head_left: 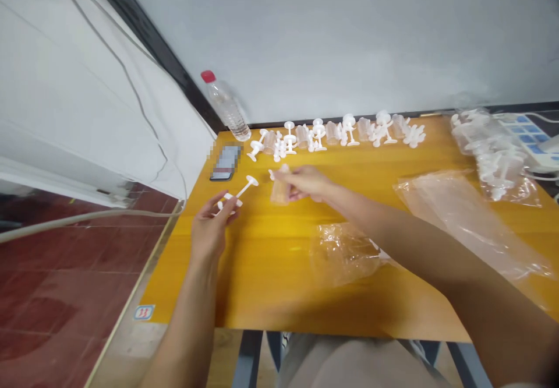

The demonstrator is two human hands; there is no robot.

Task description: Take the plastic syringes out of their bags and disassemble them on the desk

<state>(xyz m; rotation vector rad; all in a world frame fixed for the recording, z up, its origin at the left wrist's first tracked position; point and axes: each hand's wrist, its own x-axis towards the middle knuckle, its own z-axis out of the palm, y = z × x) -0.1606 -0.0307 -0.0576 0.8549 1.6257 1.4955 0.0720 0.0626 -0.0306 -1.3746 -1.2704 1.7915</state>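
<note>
My left hand (212,220) is closed on white plastic pieces; one of them is a stem with a round disc (252,181) at its far end, pointing up and right. My right hand (309,183) is closed on a translucent plastic cup (279,191), held just over the table and blurred by motion. A small white piece (283,169) shows at the cup's top; whether it is inside cannot be made out. Beyond both hands runs a row of white disc-and-stem pieces (319,134), clear cups (332,133) and small white knobbed parts (414,136).
A crumpled clear bag (347,251) lies below my right forearm, a flat bag (463,219) farther right. A bag of white parts (493,149) sits by a power strip (524,134). A phone (226,162) and an upright water bottle (227,107) occupy the table's back left.
</note>
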